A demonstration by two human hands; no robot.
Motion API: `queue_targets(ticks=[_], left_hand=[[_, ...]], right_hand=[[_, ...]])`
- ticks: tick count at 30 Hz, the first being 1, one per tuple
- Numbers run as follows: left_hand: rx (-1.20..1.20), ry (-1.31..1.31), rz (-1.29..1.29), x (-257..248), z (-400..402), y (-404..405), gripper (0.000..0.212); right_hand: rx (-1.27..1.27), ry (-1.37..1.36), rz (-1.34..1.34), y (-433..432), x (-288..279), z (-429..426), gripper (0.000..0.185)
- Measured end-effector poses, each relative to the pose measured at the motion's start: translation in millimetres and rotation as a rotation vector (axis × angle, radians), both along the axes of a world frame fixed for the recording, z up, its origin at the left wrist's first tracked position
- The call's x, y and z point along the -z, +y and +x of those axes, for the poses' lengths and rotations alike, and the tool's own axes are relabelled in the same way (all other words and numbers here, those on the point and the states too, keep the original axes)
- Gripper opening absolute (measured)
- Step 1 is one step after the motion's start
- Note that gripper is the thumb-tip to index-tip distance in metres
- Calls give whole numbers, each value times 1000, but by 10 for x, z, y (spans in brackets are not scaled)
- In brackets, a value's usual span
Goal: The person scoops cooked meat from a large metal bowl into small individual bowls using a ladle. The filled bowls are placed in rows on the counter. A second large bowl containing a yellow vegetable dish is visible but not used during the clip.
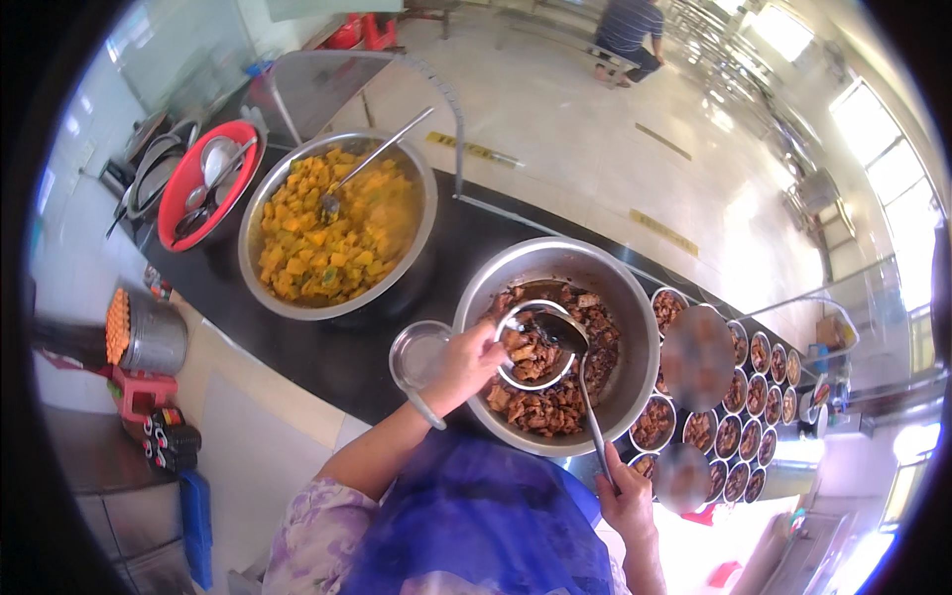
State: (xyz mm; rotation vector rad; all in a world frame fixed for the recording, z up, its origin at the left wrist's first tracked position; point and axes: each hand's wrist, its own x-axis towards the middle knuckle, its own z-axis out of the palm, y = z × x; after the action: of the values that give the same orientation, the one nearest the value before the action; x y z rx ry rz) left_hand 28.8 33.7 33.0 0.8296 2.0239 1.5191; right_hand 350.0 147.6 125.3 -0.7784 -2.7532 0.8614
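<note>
My left hand (pixel 465 366) grips the rim of a small steel bowl (pixel 539 386), which is part filled with chunks of braised meat (pixel 528 355). The small bowl is held over a large steel basin (pixel 645 327) with more dark, saucy meat in it. In my right hand (pixel 627 487) is the handle of a steel ladle (pixel 593 416). The ladle's head overlaps the right side of the small bowl's mouth. An empty-looking steel bowl (pixel 419 355) stands on the counter beside my left wrist.
Behind, left, stands a big steel basin of cubed pumpkin (pixel 327 253) with a spoon. A red basin (pixel 209 186) holds utensils. Several bowls of meat (pixel 699 430) stand in rows on the black counter (pixel 335 364). A clear guard edges it; a person (pixel 628 33) sits beyond.
</note>
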Motion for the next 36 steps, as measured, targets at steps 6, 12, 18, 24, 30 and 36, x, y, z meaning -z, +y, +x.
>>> queue_targets(ticks=[6,12,18,24,30,36], left_hand=[[-72,-583,139,-90,-65,-76,4],[307,-548,47,-636,64,152,13],[663,-513,-128,-727,680,639,4],[983,-401,-207,-388,1620,1063,11],[1221,-223,-387,-87,2017,1089,17],[1255,241,-330,-108,2028,1090,20]], right_hand=[[320,76,-484,220,86,-222,56],[213,-239,-168,301,635,-258,31],[656,491,-791,-82,246,118,33],[1135,854,-1044,-534,497,908,29],[1271,674,-1055,-727,574,1224,34],[1380,273,-865,-637,1036,1053,30]])
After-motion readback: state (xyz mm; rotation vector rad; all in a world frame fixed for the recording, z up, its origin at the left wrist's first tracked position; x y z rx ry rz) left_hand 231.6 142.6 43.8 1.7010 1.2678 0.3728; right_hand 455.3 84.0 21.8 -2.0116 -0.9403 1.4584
